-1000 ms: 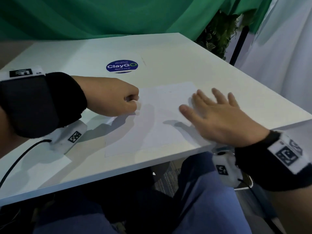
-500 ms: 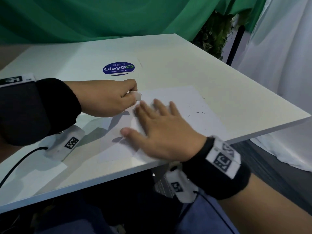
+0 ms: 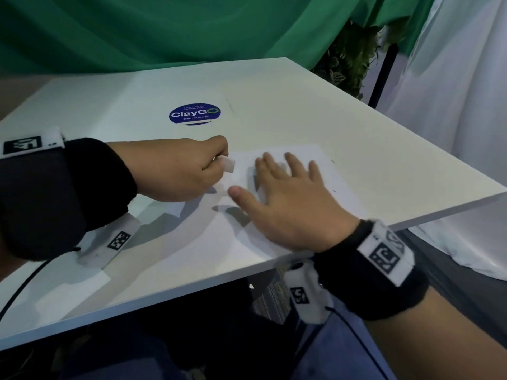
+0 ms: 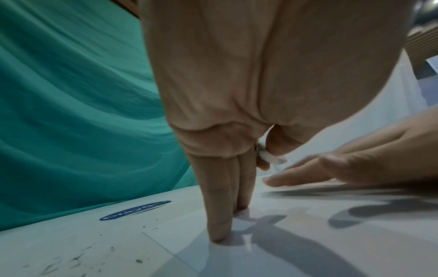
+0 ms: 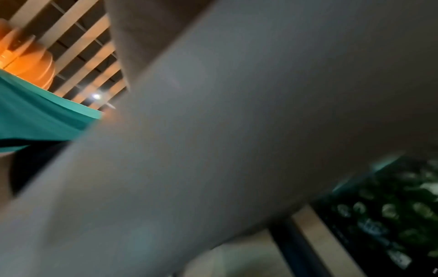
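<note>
A white sheet of paper (image 3: 329, 182) lies flat on the white table (image 3: 274, 105), near its front edge. My left hand (image 3: 219, 157) pinches a small white eraser (image 3: 228, 164) between thumb and forefinger, just above the paper's left part. In the left wrist view the eraser (image 4: 270, 157) shows at the thumb, while the other fingers (image 4: 218, 215) stand straight with their tips down on the paper (image 4: 284, 253). My right hand (image 3: 288, 193) lies flat on the paper's middle with its fingers spread. The right wrist view is a blur and shows no fingers.
A round blue ClayGo sticker (image 3: 194, 114) sits behind the paper. Dark specks (image 3: 332, 161) lie by the paper's right edge and on the table (image 4: 71, 262). A green curtain (image 3: 164, 31) hangs behind, with a plant (image 3: 348, 58) and white drapes (image 3: 452, 119) to the right. A black cable (image 3: 22, 292) crosses the near-left table.
My right hand swept from the paper's right side to its left, then came back a little rightward. My left hand lifted the eraser off the paper so that it shows.
</note>
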Demonstrator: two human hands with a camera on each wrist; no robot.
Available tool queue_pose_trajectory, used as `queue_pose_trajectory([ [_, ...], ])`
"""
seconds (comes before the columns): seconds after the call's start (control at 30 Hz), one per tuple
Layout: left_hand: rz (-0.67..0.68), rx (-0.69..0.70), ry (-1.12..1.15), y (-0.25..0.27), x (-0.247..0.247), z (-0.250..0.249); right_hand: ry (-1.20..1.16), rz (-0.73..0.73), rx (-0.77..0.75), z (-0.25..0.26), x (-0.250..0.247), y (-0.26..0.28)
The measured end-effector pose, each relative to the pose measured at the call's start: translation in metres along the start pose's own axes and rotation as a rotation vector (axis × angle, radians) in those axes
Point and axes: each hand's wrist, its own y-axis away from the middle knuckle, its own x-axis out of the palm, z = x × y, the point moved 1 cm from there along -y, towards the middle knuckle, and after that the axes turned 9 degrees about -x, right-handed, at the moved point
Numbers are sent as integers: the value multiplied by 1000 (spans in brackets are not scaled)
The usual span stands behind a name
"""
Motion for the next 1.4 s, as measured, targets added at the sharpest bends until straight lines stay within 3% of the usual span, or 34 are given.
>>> queue_pose_trajectory([
  [0.23,-3,34,-19,7,4,0,-15,36,-58,15,12,-8],
  [0.5,12,37,25,6,6,5,18,-61,321,-54,-8,19],
  [0.57,10,32,20,6,6,5,25,-52,257,-45,-8,23],
  [0.67,2,33,0,6,6,3,23,-8,-14,-12,1,21],
  [0.73,-7,32,-1,7,6,4,18,48,-114,-2,6,20],
  [0.8,-8,33,12,7,8,6,27,80,-56,-18,1,22],
  [0.93,-7,41,46,6,9,4,81,54,197,-74,-21,35],
  [1.0,-4,41,55,3,8,2,92,30,152,-74,-24,47],
  [1.13,-16,28,38,-4,6,5,92,105,-148,-48,-11,66],
  [1.3,-23,-6,19,-7,4,8,105,30,153,-121,-33,50],
  [1.4,-31,-28,12,-10,4,6,122,7,69,-113,-41,52],
])
